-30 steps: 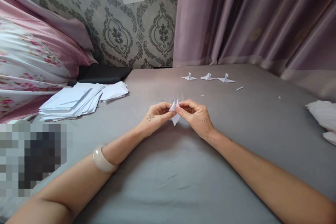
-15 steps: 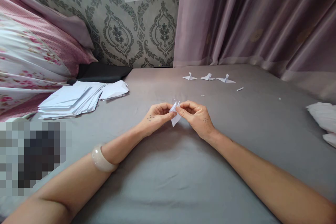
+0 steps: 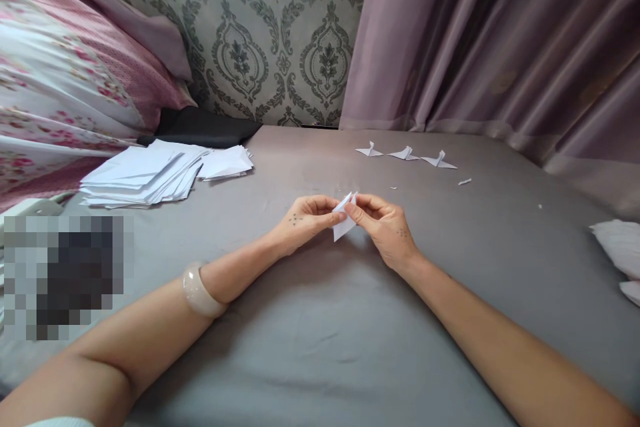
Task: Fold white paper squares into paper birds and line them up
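A small piece of folded white paper [image 3: 341, 229] is held just above the grey sheet [image 3: 320, 320], near the middle of the view. My left hand [image 3: 310, 219] pinches its left side between thumb and fingers. From the other side my right hand [image 3: 387, 223] grips its upper right part, thumb towards me. The paper has pointed upper flaps and a lower part that hangs down between the hands. Fingertips hide some of its folds. Beyond the hands, folded paper cranes [image 3: 404, 154] stand in a row.
At the left lies a stack of white paper sheets [image 3: 135, 173], with a smaller paper pile [image 3: 227, 163] beside it and a black item [image 3: 200, 128] behind. Paper scraps [image 3: 465, 181] lie to the right. A white bundle [image 3: 617, 247] sits at the right edge, and curtains [image 3: 430, 33] hang behind.
The view has turned slightly, so the surroundings sit differently in the frame. Both hands still pinch the folded paper, whose lower part now looks wider and differently angled.
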The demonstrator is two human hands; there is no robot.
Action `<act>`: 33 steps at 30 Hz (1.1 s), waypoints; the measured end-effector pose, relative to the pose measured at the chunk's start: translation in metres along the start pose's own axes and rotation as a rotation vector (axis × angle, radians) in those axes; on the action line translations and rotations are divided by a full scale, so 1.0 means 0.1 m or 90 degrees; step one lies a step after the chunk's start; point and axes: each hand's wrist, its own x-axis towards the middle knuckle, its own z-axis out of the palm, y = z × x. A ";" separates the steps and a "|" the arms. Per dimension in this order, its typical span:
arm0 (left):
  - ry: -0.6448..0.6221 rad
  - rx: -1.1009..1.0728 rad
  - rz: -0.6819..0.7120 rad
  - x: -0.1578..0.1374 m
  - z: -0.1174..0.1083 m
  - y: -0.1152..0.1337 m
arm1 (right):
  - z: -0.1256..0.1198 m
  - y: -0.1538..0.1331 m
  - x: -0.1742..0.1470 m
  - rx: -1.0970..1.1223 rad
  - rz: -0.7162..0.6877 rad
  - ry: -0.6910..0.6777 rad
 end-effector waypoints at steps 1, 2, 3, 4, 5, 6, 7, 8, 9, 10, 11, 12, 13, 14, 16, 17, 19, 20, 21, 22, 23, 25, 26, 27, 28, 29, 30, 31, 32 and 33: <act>-0.006 -0.002 0.005 0.00 0.00 -0.01 | 0.00 -0.01 0.00 0.000 0.001 -0.005; -0.013 -0.007 0.009 0.01 -0.01 -0.02 | 0.00 -0.01 0.00 -0.003 0.000 -0.004; -0.018 -0.012 0.014 0.01 -0.01 -0.03 | 0.01 -0.01 0.00 -0.006 -0.001 0.002; -0.022 -0.013 0.020 0.02 -0.01 -0.04 | 0.01 -0.01 0.00 -0.009 -0.003 0.008; -0.024 -0.009 0.028 0.02 -0.02 -0.05 | 0.01 0.00 0.00 -0.012 -0.007 0.012; -0.024 -0.003 0.037 0.03 -0.02 -0.06 | 0.01 0.00 0.00 -0.015 -0.012 0.013; -0.024 0.006 0.046 0.03 -0.02 -0.06 | 0.01 0.01 0.00 -0.021 -0.016 0.013; -0.024 0.015 0.054 0.03 -0.02 -0.06 | 0.01 0.01 0.00 -0.027 -0.021 0.015; -0.025 0.024 0.059 0.03 -0.02 -0.06 | 0.01 0.01 0.00 -0.033 -0.024 0.018; -0.025 0.032 0.062 0.03 -0.02 -0.06 | 0.01 0.01 0.00 -0.039 -0.027 0.022; -0.025 0.040 0.063 0.02 -0.02 -0.06 | 0.01 0.01 0.00 -0.044 -0.030 0.027; -0.023 0.048 0.065 0.02 -0.02 -0.05 | 0.02 0.01 -0.01 -0.048 -0.033 0.031; -0.021 0.057 0.066 0.02 -0.02 -0.05 | 0.02 0.01 -0.01 -0.053 -0.036 0.032; -0.017 0.067 0.067 0.01 -0.03 -0.05 | 0.02 0.01 -0.01 -0.058 -0.039 0.031; -0.009 0.090 0.069 0.01 -0.03 -0.05 | 0.03 0.00 -0.02 -0.068 -0.047 0.027; -0.006 0.100 0.070 0.01 -0.03 -0.06 | 0.03 -0.01 -0.02 -0.072 -0.052 0.026; -0.005 0.113 0.073 0.00 -0.03 -0.05 | 0.03 -0.01 -0.02 -0.073 -0.060 0.025; -0.006 0.117 0.076 0.00 -0.02 -0.04 | 0.02 -0.01 -0.02 -0.070 -0.061 0.027; -0.007 0.120 0.076 -0.01 -0.01 -0.02 | 0.02 0.00 -0.02 -0.064 -0.059 0.028; -0.006 0.124 0.075 -0.02 -0.01 -0.01 | 0.02 0.00 -0.02 -0.058 -0.054 0.030; -0.003 0.129 0.072 -0.03 0.00 0.01 | 0.02 0.00 -0.02 -0.050 -0.049 0.032; 0.012 0.138 0.070 -0.04 0.02 0.03 | 0.02 0.01 -0.02 -0.036 -0.039 0.033; 0.018 0.138 0.070 -0.05 0.03 0.03 | 0.02 0.01 -0.02 -0.028 -0.035 0.033; 0.023 0.132 0.069 -0.05 0.03 0.02 | 0.02 0.01 -0.01 -0.023 -0.032 0.033; 0.024 0.123 0.067 -0.05 0.03 0.02 | 0.02 0.01 -0.01 -0.020 -0.031 0.033; 0.023 0.113 0.062 -0.04 0.03 0.01 | 0.02 0.01 -0.01 -0.022 -0.033 0.034; 0.021 0.104 0.054 -0.04 0.03 0.00 | 0.02 0.00 -0.01 -0.028 -0.037 0.036; 0.019 0.099 0.045 -0.04 0.03 -0.01 | 0.02 0.00 -0.01 -0.035 -0.042 0.037; 0.018 0.098 0.036 -0.04 0.03 -0.01 | 0.01 0.00 -0.01 -0.039 -0.047 0.038; 0.017 0.099 0.028 -0.04 0.03 -0.01 | 0.01 0.00 -0.01 -0.038 -0.048 0.039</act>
